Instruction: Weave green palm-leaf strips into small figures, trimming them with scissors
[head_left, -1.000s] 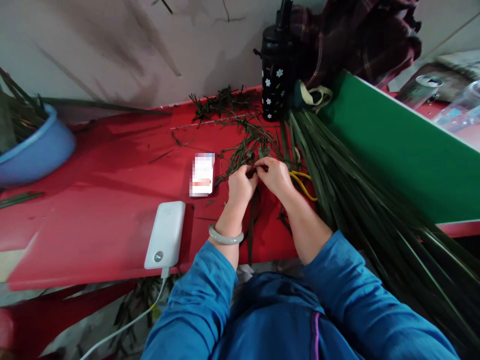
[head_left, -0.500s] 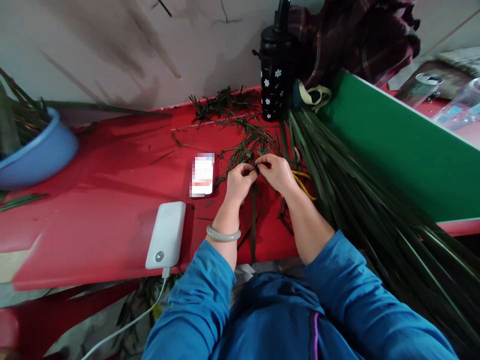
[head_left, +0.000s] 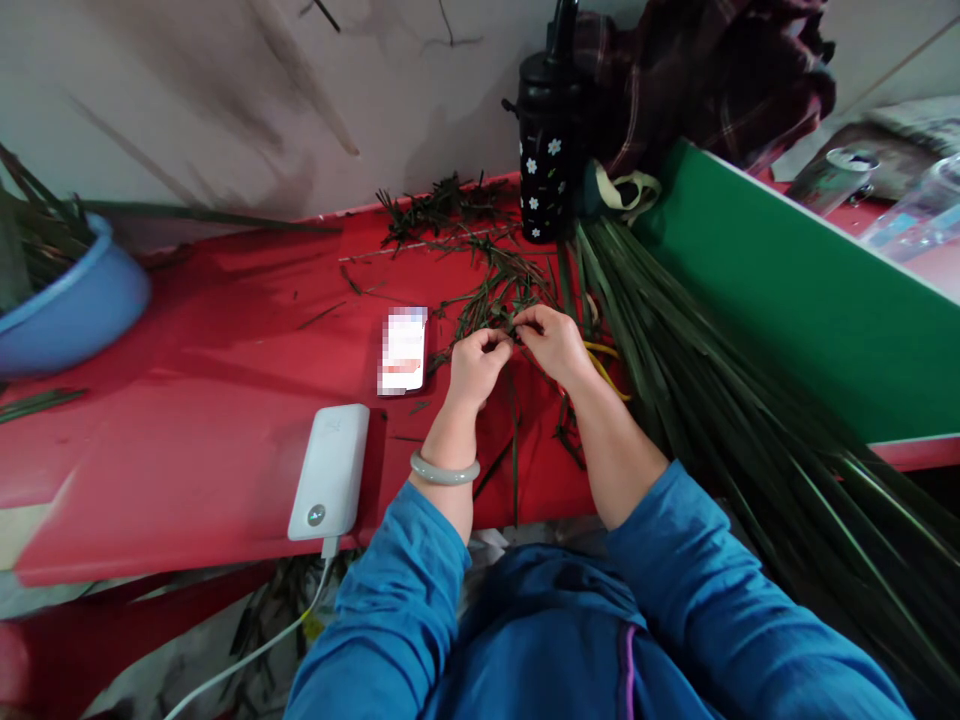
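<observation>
My left hand (head_left: pixel 478 365) and my right hand (head_left: pixel 551 345) pinch a dark green leaf strip (head_left: pixel 514 430) between them, fingertips almost touching. The strip's long end hangs down toward the table's front edge; the part at my fingers is small and mostly hidden. Just beyond my hands lies a loose heap of short cut leaf pieces (head_left: pixel 499 280). Beside my right hand is something yellow and looped, perhaps scissor handles (head_left: pixel 611 370), partly covered by my wrist. A large bundle of long green leaves (head_left: pixel 675 370) stretches along my right side.
On the red table (head_left: pixel 187 420) lie a phone (head_left: pixel 403 350) and a white power bank (head_left: pixel 330 470) with a cable. A black flowered tumbler (head_left: pixel 541 150) stands at the back. At left is a blue basin (head_left: pixel 82 310) of leaves, at right a green board (head_left: pixel 787 310).
The hanging strip has turned and now looks narrower, its lower end a little further right. Both hands stay nearly in place, still pinching. The view has shifted slightly.
</observation>
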